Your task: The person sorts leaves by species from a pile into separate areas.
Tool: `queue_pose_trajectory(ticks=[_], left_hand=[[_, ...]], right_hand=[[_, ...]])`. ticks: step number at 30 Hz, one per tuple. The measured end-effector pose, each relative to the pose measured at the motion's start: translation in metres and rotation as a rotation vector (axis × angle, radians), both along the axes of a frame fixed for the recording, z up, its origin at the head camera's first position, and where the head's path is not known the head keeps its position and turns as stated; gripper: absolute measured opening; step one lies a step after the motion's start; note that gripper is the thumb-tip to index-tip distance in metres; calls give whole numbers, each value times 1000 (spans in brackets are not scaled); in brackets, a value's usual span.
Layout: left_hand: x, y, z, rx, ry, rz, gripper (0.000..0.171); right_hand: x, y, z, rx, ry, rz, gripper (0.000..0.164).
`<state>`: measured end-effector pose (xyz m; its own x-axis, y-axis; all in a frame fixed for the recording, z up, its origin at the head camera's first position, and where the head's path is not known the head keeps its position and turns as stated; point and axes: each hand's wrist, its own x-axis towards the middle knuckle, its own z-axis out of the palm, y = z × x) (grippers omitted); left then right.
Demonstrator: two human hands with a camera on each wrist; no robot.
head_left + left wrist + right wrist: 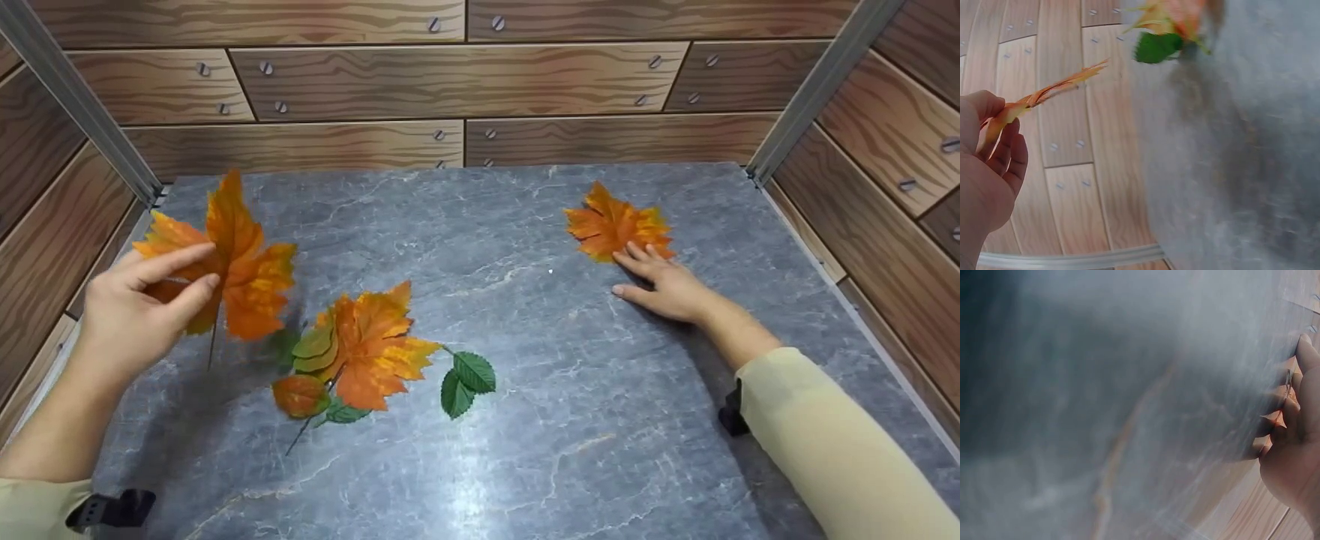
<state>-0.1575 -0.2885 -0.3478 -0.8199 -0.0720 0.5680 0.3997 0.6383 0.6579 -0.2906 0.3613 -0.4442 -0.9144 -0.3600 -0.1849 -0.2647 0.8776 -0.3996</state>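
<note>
Frame left, the left hand point(135, 319) pinches a leaf point(255, 281) — best held lightly; upper right, the right hand point(667, 290), outstretched, touches another leaf point(606, 223) — best pressed gently.

The place seems to be a small work booth. On three sides, walls point(360, 79) with a pattern of wooden planks and screws, which looks printed, stand around a grey, marble-patterned table point(637, 420). At the two far corners rise straight metal posts point(819, 90).
</note>
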Motion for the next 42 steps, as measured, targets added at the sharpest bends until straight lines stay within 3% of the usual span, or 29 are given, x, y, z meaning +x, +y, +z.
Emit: queue_pose_trajectory(ticks=[9,15,22,27,31,37,42], left_hand=[[-19,39,35,42,-37,-26,40],[-46,81,51,102,-92,-127,43],[-81,137,58,192,-108,-250,47],[-107,177,54,283,-137,-326,48],[-124,206,44,373,-164,-379,50],[-145,243,21,538,-260,-470,52],[-159,267,-2,619,-340,-490,54]], right_hand=[[-1,1,-1,-1,-7,2,80],[-1,0,1,4,-3,2,80],[-1,0,-1,0,2,9,79],[0,1,-3,-12,15,12,77],[0,0,-4,-23,22,15,77],[0,0,-4,-19,16,5,77],[0,0,-4,-18,19,5,78]])
